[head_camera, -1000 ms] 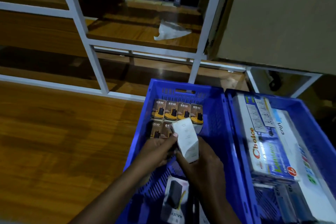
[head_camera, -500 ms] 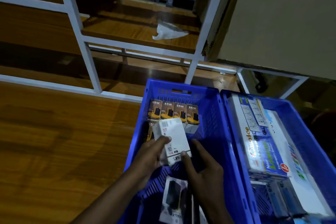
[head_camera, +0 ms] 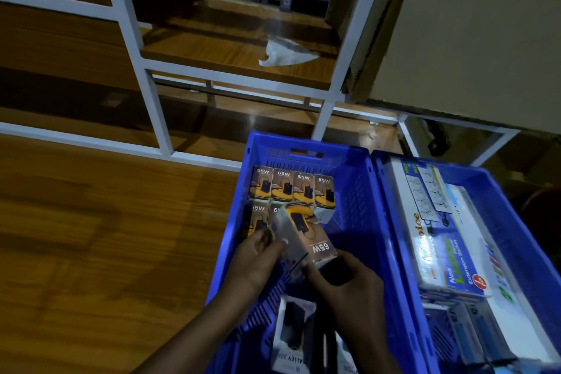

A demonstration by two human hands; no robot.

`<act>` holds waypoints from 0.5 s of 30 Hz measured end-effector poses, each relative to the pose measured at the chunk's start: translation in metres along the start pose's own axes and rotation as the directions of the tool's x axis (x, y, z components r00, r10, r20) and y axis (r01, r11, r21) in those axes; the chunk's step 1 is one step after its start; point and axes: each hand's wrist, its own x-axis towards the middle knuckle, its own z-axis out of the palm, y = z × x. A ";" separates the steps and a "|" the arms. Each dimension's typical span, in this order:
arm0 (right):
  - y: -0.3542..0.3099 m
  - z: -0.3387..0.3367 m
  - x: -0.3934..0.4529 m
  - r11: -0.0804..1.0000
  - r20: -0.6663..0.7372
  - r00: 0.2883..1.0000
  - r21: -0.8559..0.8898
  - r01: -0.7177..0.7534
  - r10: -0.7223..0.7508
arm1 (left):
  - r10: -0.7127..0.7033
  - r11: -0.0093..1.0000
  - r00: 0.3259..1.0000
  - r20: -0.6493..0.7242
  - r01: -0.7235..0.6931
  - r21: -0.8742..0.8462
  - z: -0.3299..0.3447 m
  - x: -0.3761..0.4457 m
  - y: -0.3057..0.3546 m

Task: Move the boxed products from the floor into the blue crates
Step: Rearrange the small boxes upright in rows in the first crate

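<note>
Both my hands hold one small yellow 65W charger box (head_camera: 306, 237) over the left blue crate (head_camera: 356, 191). My left hand (head_camera: 258, 258) grips its left side and my right hand (head_camera: 343, 285) pinches its lower end. The box is tilted, its printed face up and its label upside down. Behind it, several matching 65W boxes (head_camera: 293, 187) stand in rows against the crate's far wall. White boxes (head_camera: 293, 334) lie at the crate's near end, partly hidden by my arms.
The right blue crate (head_camera: 504, 197) holds long extension-board boxes (head_camera: 437, 249). A white metal rack (head_camera: 151, 91) with wooden shelves stands behind the crates, with crumpled white paper (head_camera: 285, 53) on one shelf. A large cardboard carton (head_camera: 473, 33) sits at upper right. Wooden floor (head_camera: 106, 237) lies left.
The box has been turned over in my hands, from its white back to its yellow printed face. My left hand shifted to its left side; the right hand dropped to its lower end.
</note>
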 end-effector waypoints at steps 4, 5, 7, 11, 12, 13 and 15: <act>-0.001 0.006 -0.008 0.977 -0.037 0.986 -0.145 0.154 -0.161 | 0.212 0.964 0.976 0.044 -0.216 0.157 -0.003 0.000 -0.007; 0.001 0.007 -0.008 0.975 -0.033 0.986 -0.155 0.159 -0.166 | 0.243 0.942 0.968 0.059 -0.250 0.224 -0.003 -0.002 -0.007; 0.003 0.007 -0.006 0.978 -0.020 0.989 -0.157 0.141 -0.146 | 0.290 0.879 0.954 0.069 -0.295 0.376 -0.004 -0.006 -0.005; 0.008 0.003 -0.001 0.982 -0.004 0.990 -0.133 0.136 -0.138 | 0.391 0.660 0.890 0.234 -0.448 0.603 -0.015 0.004 0.007; 0.009 0.001 0.000 0.986 0.008 0.992 -0.109 0.123 -0.122 | 0.388 0.597 0.880 0.274 -0.466 0.653 -0.019 0.007 0.012; 0.010 0.000 0.002 0.991 0.030 0.995 -0.083 0.102 -0.100 | 0.366 0.544 0.878 0.308 -0.471 0.694 -0.023 0.009 0.020; 0.010 -0.004 0.005 0.997 0.076 0.994 -0.036 0.075 -0.072 | 0.324 0.452 0.863 0.388 -0.501 0.738 -0.031 0.013 0.034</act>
